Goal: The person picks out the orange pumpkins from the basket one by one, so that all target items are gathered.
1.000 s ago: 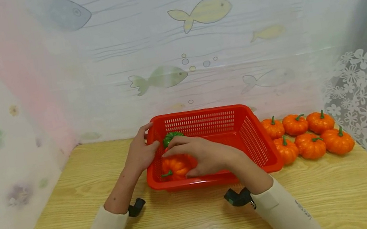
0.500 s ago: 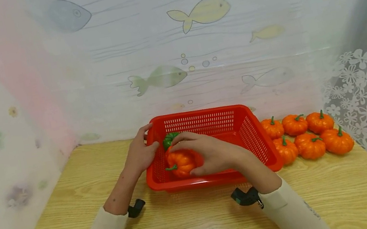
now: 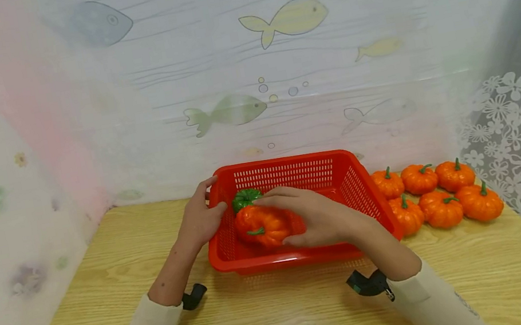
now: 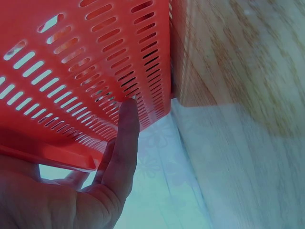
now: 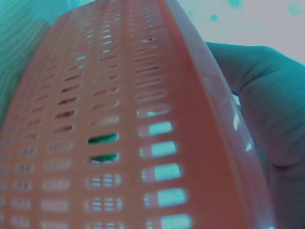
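Note:
A red perforated plastic basket (image 3: 304, 259) stands on the table. My left hand (image 3: 199, 219) grips its left rim, thumb over the edge; in the left wrist view the fingers (image 4: 125, 148) lie along its outer wall. Inside the basket, my right hand (image 3: 314, 214) holds an orange toy pumpkin (image 3: 272, 227) with a green stem, fingers above and thumb at its near right side. A redder orange shape (image 3: 245, 217) shows behind that pumpkin, partly hidden. Further back sits a green pumpkin (image 3: 246, 198). The right wrist view shows the basket's wall (image 5: 128, 95), with part of the hand beyond the rim.
Several orange pumpkins (image 3: 441, 209) stand in two rows right of the basket, close to its wall. The wooden table (image 3: 268, 324) ends at a fish-patterned curtain (image 3: 158, 145) behind the basket.
My right hand has moved right and slightly up with the orange pumpkin, uncovering more of the green one and the redder shape. My left hand has stayed on the basket's rim.

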The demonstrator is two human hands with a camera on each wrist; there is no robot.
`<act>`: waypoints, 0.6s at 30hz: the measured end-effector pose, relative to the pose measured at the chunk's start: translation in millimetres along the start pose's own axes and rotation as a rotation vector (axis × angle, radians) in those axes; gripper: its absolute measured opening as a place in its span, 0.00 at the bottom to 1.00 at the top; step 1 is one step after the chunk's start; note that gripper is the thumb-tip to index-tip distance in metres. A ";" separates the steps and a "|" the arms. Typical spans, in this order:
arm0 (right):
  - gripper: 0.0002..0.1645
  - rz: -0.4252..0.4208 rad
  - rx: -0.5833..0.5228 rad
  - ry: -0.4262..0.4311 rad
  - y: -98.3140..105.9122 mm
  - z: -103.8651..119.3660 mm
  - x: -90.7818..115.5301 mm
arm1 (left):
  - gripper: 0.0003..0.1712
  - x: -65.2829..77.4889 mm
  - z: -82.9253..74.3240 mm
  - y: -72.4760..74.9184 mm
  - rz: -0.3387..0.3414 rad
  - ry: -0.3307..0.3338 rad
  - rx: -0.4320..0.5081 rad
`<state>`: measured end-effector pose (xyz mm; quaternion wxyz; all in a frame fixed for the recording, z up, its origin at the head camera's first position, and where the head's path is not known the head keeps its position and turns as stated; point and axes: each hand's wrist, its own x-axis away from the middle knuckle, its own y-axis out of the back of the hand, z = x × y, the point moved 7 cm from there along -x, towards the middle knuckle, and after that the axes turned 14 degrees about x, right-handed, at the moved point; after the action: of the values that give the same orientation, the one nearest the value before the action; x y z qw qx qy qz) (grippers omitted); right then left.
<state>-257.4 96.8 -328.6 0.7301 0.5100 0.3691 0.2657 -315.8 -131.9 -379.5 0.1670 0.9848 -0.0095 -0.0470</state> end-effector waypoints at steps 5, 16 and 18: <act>0.46 -0.065 0.019 0.012 7.4 -3.3 11.1 | 0.38 -0.7 0.3 0.2 0.000 -0.007 -0.006; 0.45 -0.138 -0.014 -0.028 17.9 -15.4 38.9 | 0.38 -1.0 1.3 0.0 -0.008 -0.009 -0.004; 0.44 -0.144 -0.009 -0.027 19.1 -17.7 44.0 | 0.38 -1.1 1.4 0.1 -0.009 -0.010 -0.002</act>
<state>-246.2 146.6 -326.1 0.7545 0.4825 0.3937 0.2073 -317.0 -132.4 -380.7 0.1676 0.9844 -0.0059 -0.0527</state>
